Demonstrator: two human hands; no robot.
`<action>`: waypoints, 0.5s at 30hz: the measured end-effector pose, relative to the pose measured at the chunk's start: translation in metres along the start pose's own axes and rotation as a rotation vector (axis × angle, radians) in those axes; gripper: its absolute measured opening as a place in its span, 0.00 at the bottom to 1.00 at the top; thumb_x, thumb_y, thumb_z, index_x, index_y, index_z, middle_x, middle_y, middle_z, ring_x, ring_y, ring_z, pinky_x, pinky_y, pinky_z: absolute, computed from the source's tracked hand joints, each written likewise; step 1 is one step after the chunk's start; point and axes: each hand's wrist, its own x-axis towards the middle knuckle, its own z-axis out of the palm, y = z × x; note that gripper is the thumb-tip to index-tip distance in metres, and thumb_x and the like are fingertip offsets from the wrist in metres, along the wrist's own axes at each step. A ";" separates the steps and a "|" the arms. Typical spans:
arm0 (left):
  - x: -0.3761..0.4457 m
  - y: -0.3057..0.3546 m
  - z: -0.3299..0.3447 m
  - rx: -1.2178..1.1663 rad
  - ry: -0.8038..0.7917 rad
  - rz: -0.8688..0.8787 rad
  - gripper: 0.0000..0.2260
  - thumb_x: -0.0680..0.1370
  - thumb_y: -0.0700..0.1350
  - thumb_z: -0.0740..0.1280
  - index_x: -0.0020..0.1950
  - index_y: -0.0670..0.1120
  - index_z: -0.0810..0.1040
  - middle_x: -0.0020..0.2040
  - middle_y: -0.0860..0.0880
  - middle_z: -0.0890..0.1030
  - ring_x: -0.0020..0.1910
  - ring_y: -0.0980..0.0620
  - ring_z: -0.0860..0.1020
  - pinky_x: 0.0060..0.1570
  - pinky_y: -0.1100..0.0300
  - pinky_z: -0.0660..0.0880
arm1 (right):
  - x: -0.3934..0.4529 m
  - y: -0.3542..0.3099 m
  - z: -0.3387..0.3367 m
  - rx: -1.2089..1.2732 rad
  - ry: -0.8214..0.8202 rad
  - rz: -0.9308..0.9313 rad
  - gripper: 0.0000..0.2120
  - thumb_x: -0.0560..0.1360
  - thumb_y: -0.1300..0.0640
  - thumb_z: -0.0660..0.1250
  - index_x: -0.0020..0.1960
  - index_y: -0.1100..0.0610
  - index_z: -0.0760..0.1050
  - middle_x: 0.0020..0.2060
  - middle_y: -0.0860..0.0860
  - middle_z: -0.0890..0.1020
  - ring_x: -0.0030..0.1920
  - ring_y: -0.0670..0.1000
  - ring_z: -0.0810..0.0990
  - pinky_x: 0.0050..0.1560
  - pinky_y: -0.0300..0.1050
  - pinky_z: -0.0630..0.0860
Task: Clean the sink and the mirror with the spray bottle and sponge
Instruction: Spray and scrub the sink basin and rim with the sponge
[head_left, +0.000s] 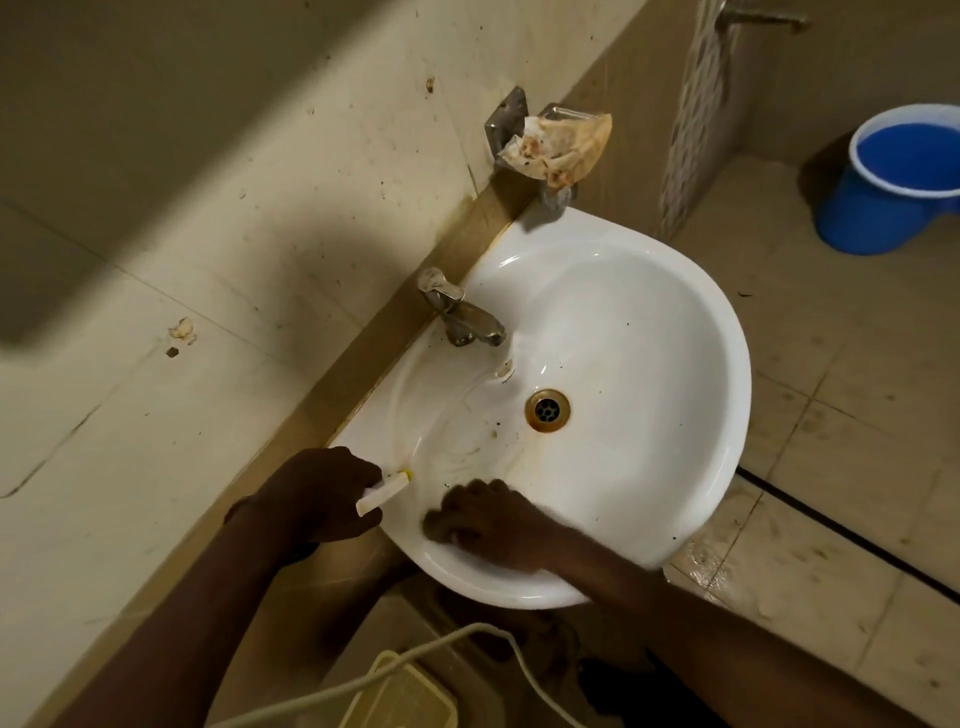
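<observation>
The white sink (727, 364) hangs on the wall, with brown stains around its drain (548, 410) and dark specks in the bowl. My left hand (317, 493) rests at the sink's near left rim and grips a white piece with a yellow tip (383, 490), which looks like the spray bottle's nozzle; the rest of the bottle is hidden. My right hand (493, 525) lies inside the bowl by the near rim, fingers curled down against the porcelain and blurred. No sponge shows; whatever is under that hand is hidden. The mirror is out of view.
A metal tap (457, 317) stands at the sink's back edge. A wall soap dish (506, 124) above it holds a crumpled stained cloth (566, 145). A blue bucket (904, 182) sits on the floor, far right. A white cable (467, 636) and a yellowish box (400, 696) lie below the sink.
</observation>
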 end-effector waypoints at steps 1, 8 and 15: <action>0.003 0.002 0.000 0.017 0.008 -0.001 0.13 0.77 0.53 0.61 0.57 0.51 0.76 0.52 0.52 0.81 0.51 0.53 0.79 0.44 0.66 0.67 | 0.018 -0.008 0.005 0.042 0.106 0.117 0.11 0.81 0.49 0.54 0.62 0.45 0.68 0.59 0.53 0.72 0.56 0.58 0.72 0.53 0.59 0.72; 0.015 0.000 -0.009 0.001 0.128 -0.061 0.15 0.76 0.56 0.62 0.58 0.49 0.73 0.50 0.52 0.80 0.49 0.53 0.77 0.42 0.64 0.65 | 0.016 -0.004 0.012 0.175 0.208 0.163 0.14 0.78 0.46 0.55 0.57 0.49 0.74 0.57 0.49 0.77 0.57 0.55 0.73 0.58 0.55 0.70; 0.023 -0.002 -0.011 -0.059 0.109 -0.100 0.09 0.75 0.55 0.64 0.48 0.51 0.73 0.33 0.57 0.68 0.35 0.56 0.70 0.29 0.67 0.60 | 0.063 -0.019 0.015 0.305 0.507 0.286 0.13 0.79 0.52 0.59 0.63 0.50 0.71 0.60 0.54 0.73 0.56 0.57 0.72 0.54 0.54 0.74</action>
